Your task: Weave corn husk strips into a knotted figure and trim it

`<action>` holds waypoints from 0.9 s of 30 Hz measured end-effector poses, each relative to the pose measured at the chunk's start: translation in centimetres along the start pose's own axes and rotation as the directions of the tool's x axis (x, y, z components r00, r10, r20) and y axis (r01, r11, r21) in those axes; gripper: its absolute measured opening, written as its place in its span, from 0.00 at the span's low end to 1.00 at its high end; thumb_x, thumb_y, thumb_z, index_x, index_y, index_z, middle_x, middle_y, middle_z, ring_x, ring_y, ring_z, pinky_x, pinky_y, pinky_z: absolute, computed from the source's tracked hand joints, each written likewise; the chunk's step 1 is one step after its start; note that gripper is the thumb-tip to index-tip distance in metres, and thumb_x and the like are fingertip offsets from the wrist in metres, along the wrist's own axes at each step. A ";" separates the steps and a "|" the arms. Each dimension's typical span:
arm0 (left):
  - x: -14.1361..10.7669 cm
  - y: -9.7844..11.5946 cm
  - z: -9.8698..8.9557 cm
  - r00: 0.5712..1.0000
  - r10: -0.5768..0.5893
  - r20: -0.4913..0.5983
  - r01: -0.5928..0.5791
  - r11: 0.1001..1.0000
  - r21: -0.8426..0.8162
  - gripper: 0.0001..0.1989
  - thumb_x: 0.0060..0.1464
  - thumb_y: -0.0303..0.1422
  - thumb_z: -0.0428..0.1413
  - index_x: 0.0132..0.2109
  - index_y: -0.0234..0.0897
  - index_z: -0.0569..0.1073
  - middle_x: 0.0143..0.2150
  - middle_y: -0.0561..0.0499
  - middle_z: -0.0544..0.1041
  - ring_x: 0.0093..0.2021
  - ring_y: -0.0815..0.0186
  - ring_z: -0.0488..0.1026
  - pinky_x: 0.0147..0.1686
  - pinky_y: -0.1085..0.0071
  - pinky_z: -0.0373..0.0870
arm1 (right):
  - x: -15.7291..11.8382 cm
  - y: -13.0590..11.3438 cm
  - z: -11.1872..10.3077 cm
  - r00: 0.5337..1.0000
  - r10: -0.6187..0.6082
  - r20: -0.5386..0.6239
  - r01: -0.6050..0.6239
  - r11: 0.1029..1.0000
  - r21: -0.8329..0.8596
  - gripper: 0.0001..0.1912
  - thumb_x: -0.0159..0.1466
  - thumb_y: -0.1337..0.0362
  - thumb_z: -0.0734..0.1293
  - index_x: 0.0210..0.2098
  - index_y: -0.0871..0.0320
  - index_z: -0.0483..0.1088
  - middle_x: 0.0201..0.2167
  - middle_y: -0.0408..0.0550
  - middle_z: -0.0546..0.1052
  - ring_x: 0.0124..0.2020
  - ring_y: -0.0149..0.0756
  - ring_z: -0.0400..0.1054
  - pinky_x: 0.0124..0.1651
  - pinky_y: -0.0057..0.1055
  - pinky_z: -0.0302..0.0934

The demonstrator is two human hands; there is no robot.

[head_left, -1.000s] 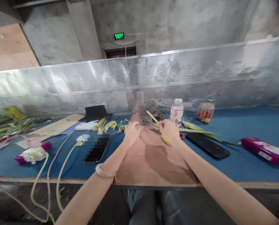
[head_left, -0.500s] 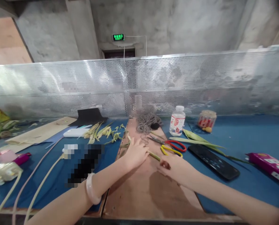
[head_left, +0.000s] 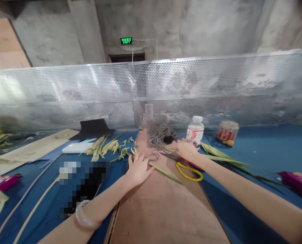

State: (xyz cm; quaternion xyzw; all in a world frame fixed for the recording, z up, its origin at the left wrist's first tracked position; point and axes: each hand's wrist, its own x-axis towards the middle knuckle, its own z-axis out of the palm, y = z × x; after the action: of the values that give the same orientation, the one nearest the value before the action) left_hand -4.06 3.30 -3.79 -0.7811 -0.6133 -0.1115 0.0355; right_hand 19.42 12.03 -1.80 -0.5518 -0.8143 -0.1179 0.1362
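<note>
My left hand (head_left: pixel 138 170) lies low over the wooden strip (head_left: pixel 163 210), fingers apart, on the near end of a green leaf strip (head_left: pixel 166 173). The strip's other end points right, loose on the wood. My right hand (head_left: pixel 186 149) reaches across the handles of the scissors (head_left: pixel 189 171), which have a red and a yellow loop. Its fingertips are beside a pale stalk, and whether they grip anything is hidden. A bundle of grey yarn (head_left: pixel 159 134) with a dark ball lies just behind the hands.
A white-capped bottle (head_left: pixel 195 130) and a jar (head_left: pixel 227 132) stand behind at right. Long green leaves (head_left: pixel 224 157) lie on the blue mat. Dried leaves (head_left: pixel 104 147), a white case (head_left: pixel 77 147), brown paper (head_left: pixel 36 145) and cables are on the left. A purple packet (head_left: pixel 297 183) is far right.
My right hand has moved forward, off the green strip and over to the scissors. My left hand stays near the strip, its fingers more spread. The view has shifted slightly.
</note>
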 end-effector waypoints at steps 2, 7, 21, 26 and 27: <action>0.0 0.2 0.0 1.000 -0.009 -0.009 0.008 0.999 -0.032 0.24 0.55 0.46 0.48 0.55 0.40 0.68 0.63 0.40 0.62 0.66 0.46 0.48 0.59 0.38 0.36 | -0.7 1.2 -1.4 1.000 -0.013 -0.008 0.012 0.996 -0.094 0.08 0.57 0.73 0.62 0.32 0.64 0.73 0.39 0.60 0.75 0.49 0.50 0.64 0.49 0.39 0.54; -0.6 2.4 -1.4 0.982 -0.103 -0.160 0.043 0.940 -0.339 0.23 0.56 0.38 0.49 0.58 0.40 0.63 0.62 0.44 0.64 0.64 0.55 0.54 0.62 0.51 0.44 | -3.7 1.8 -4.5 0.999 0.037 0.016 -0.040 0.959 0.281 0.07 0.57 0.68 0.62 0.27 0.58 0.72 0.28 0.47 0.76 0.30 0.35 0.69 0.35 0.28 0.59; -1.8 4.2 -3.1 0.995 -0.079 -0.057 -0.024 0.369 -0.929 0.10 0.56 0.38 0.52 0.34 0.36 0.72 0.33 0.50 0.77 0.36 0.65 0.74 0.40 0.70 0.69 | -9.8 -6.2 -2.1 0.936 -0.168 -0.309 0.325 0.747 0.579 0.08 0.61 0.70 0.58 0.30 0.55 0.68 0.28 0.48 0.71 0.27 0.34 0.65 0.31 0.31 0.60; -1.8 4.3 -3.1 1.000 -0.028 0.010 0.020 0.392 -0.920 0.11 0.56 0.38 0.52 0.34 0.36 0.74 0.35 0.49 0.78 0.35 0.65 0.73 0.40 0.69 0.69 | -10.6 -6.0 -1.2 0.997 -0.003 0.075 -0.064 0.477 0.877 0.09 0.61 0.59 0.60 0.29 0.54 0.69 0.24 0.44 0.71 0.24 0.33 0.64 0.25 0.28 0.58; -1.8 4.3 -3.2 0.999 -0.038 0.021 0.034 0.384 -0.923 0.11 0.56 0.38 0.52 0.36 0.36 0.75 0.35 0.48 0.78 0.35 0.65 0.73 0.39 0.69 0.70 | -10.6 -6.1 -1.1 0.993 0.013 0.119 -0.113 0.420 0.901 0.09 0.61 0.58 0.61 0.29 0.54 0.69 0.25 0.44 0.71 0.25 0.33 0.64 0.26 0.28 0.59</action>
State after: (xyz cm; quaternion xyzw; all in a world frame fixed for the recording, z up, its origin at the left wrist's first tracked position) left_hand -0.75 -0.05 -0.75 -0.6559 -0.4653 -0.4349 -0.4051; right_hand 17.65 0.21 -4.74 -0.4272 -0.7339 0.3692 0.3777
